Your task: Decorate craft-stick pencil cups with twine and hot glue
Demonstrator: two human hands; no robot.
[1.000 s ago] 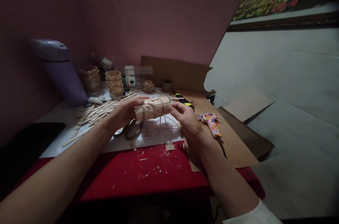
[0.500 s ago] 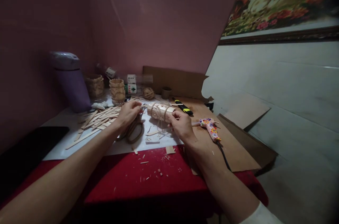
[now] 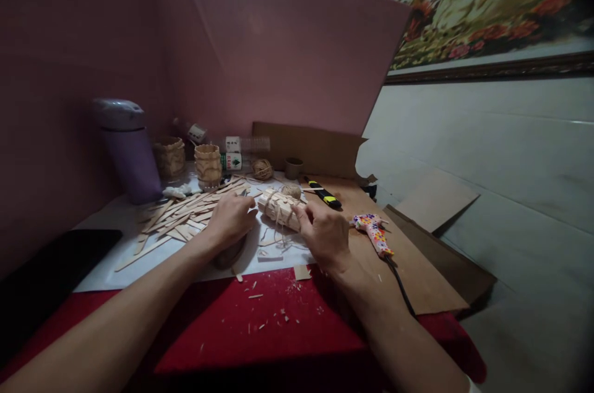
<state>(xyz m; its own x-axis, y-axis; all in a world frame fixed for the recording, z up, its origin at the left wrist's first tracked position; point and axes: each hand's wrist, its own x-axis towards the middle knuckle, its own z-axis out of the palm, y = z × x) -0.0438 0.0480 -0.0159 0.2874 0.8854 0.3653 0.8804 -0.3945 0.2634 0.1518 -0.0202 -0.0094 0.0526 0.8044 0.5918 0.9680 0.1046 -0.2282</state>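
Observation:
My right hand point(image 3: 325, 235) pinches the right end of a craft-stick cylinder point(image 3: 273, 210), which lies on its side with twine wound round it. Loose strands of twine point(image 3: 279, 229) hang from the cylinder's front. To its left, my left hand point(image 3: 232, 218) is closed over a pair of scissors point(image 3: 229, 255); the handles show dimly below the palm, and most of the rest is hidden. Just behind the cylinder is a small ball of twine point(image 3: 291, 192). A heap of loose craft sticks point(image 3: 174, 216) spreads to the left of my left hand.
A purple bottle point(image 3: 132, 158), two craft-stick cups point(image 3: 208, 167), plastic bottles point(image 3: 234, 161) and another twine ball point(image 3: 262, 169) stand or lie at the back. On the cardboard point(image 3: 408, 269) at right are a glue gun point(image 3: 374, 233) and a yellow-black cutter point(image 3: 325, 194). Scraps litter the red cloth point(image 3: 223, 331).
My left hand has come down and closed over the scissors. My right hand keeps hold of the cylinder, whose right end has tilted slightly toward me. The view has shifted slightly.

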